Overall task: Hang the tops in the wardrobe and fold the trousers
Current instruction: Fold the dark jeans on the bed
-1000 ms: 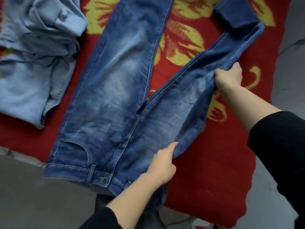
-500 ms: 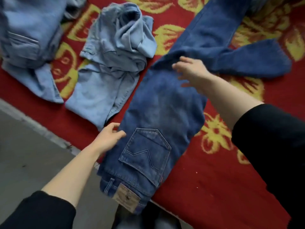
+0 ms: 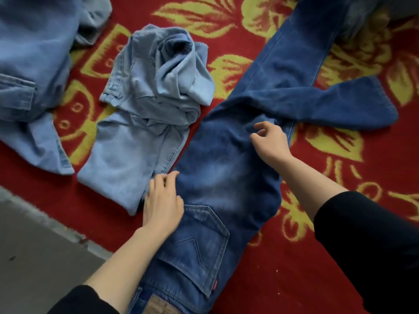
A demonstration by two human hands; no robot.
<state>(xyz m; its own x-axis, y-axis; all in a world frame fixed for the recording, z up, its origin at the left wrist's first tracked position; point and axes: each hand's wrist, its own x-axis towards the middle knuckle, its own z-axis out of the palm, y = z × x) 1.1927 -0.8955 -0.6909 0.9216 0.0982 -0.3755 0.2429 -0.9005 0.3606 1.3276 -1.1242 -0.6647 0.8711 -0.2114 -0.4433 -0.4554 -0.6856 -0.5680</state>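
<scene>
Dark blue jeans (image 3: 224, 177) lie folded lengthwise on the red carpet, back pocket up, waistband toward me. One leg end bends off to the right (image 3: 340, 105). My left hand (image 3: 162, 202) rests flat on the jeans' left edge, just above the back pocket. My right hand (image 3: 269, 139) hovers over the thigh area with loosely curled fingers touching the cloth, holding nothing.
A crumpled light blue denim piece (image 3: 145, 123) lies just left of the jeans. Another light denim garment (image 3: 31, 71) sits at the far left. The red and yellow carpet (image 3: 340, 223) ends at a grey floor (image 3: 34, 257) at the lower left.
One leg was folded over the other, so the back pocket now faces up. My left hand moved onto the jeans' left edge and my right hand came down toward the thigh.
</scene>
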